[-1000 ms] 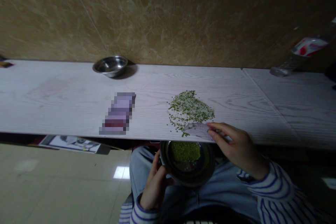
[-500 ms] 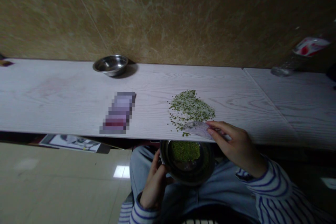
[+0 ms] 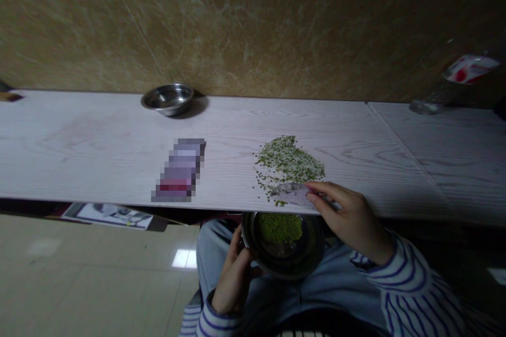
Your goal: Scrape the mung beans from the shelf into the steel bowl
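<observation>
My left hand point(image 3: 234, 273) grips the rim of a dark metal bowl point(image 3: 312, 259) held just below the table's front edge; green beans point(image 3: 280, 227) lie inside it. My right hand point(image 3: 350, 219) pinches a small pale card point(image 3: 290, 195) flat on the table, its edge against a pile of mixed green and white grains point(image 3: 288, 163) near the front edge. A few loose green beans lie by the card.
The long whitish wooden table point(image 3: 98, 152) runs along a brown marbled wall. An empty steel bowl point(image 3: 167, 98) sits at the back. A blurred flat object point(image 3: 177, 170) lies left of the pile. A clear plastic bottle point(image 3: 450, 84) lies at the far right.
My right hand and the card have crept slightly left and toward the pile. The left hand and the bowl have stayed put.
</observation>
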Demonstrator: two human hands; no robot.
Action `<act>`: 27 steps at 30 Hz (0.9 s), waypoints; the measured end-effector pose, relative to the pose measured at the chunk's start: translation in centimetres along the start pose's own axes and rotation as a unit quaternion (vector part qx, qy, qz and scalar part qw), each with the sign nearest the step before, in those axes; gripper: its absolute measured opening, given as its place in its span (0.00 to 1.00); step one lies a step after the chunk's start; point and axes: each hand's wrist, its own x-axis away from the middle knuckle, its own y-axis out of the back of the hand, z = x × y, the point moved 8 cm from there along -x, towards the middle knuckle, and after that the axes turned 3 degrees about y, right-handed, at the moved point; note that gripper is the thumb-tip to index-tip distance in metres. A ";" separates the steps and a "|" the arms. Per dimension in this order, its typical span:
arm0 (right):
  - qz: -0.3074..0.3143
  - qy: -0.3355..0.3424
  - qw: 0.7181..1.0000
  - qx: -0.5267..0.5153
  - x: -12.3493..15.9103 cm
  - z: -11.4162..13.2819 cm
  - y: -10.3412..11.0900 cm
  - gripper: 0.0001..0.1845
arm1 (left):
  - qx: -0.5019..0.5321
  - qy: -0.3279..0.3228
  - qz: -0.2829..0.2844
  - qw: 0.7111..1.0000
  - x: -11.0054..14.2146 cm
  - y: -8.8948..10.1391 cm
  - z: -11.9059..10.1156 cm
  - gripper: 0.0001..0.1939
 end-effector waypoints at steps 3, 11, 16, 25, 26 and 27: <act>-0.007 -0.006 1.000 0.003 -0.4 -0.2 -0.1 0.12 | 0.001 0.003 0.004 1.000 0.1 -0.2 -0.1 0.39; -0.033 -0.022 0.999 -0.006 -1.8 -2.1 0.1 0.13 | 0.009 0.000 0.002 1.000 0.2 -0.1 -0.5 0.40; -0.031 -0.024 0.999 -0.013 -1.5 -2.0 0.4 0.13 | 0.007 -0.002 -0.001 1.000 0.3 0.0 -0.7 0.39; 0.001 -0.009 1.000 -0.008 -1.4 -0.6 -0.2 0.12 | 0.007 -0.005 0.002 1.000 0.2 0.1 -0.8 0.38; 0.002 -0.009 1.000 -0.007 -1.3 -0.6 -0.1 0.12 | 0.009 -0.004 0.004 1.000 0.2 0.1 -0.7 0.38; 0.004 -0.008 1.000 -0.006 -1.3 -0.5 -0.1 0.12 | 0.010 -0.004 0.005 1.000 0.2 0.2 -0.7 0.39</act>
